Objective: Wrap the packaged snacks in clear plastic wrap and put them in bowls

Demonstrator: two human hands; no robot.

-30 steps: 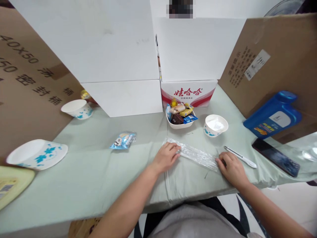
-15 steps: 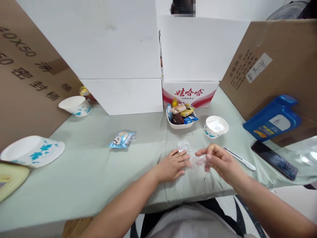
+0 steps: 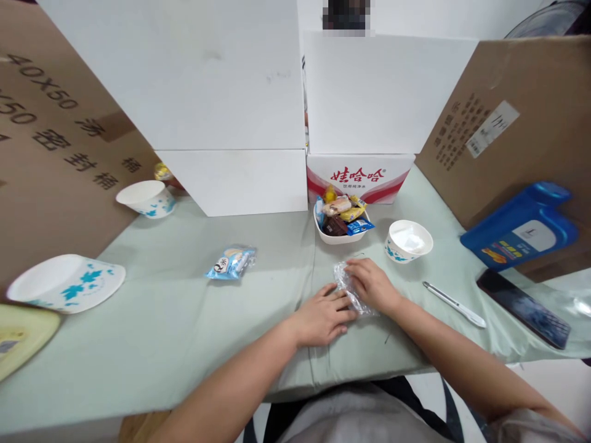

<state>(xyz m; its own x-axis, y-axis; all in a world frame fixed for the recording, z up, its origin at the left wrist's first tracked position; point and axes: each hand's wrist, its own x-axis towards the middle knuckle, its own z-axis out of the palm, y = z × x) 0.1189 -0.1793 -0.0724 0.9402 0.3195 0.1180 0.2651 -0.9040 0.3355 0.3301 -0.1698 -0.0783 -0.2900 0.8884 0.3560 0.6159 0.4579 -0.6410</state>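
Both hands now meet over the plastic wrap on the green cloth at the table's near edge. Left hand lies flat, fingers spread, pressing the near-left part of the wrap down. Right hand lies palm-down on the wrap's far-right side, fingers curled over it — not lifting it. The two hands sit just beside each other with the wrap between and beneath them.

Change over the last second: the wrap was a long strip stretched between hands set well apart; half a second ago the right hand was raised and carrying its end toward the left hand; now the strip is a short, thick, crinkled bundle pinned to the cloth. Judged from this, the strip has been folded over on itself at least once, and the hands are flattening the fold. Whether the layers line up cannot be told — the hands cover most of it.

Surroundings, working outward:
- Dish of wrapped snacks, just beyond the hands.
- Paper cup, to the right of the dish.
- Pen, on the cloth right of the right forearm, apart from it.
- Phone and blue bottle, farther right.
- Blue packet, left of the hands.
- Second cup and paper bowl, far left.
- White boxes and a cardboard panel enclose the back.
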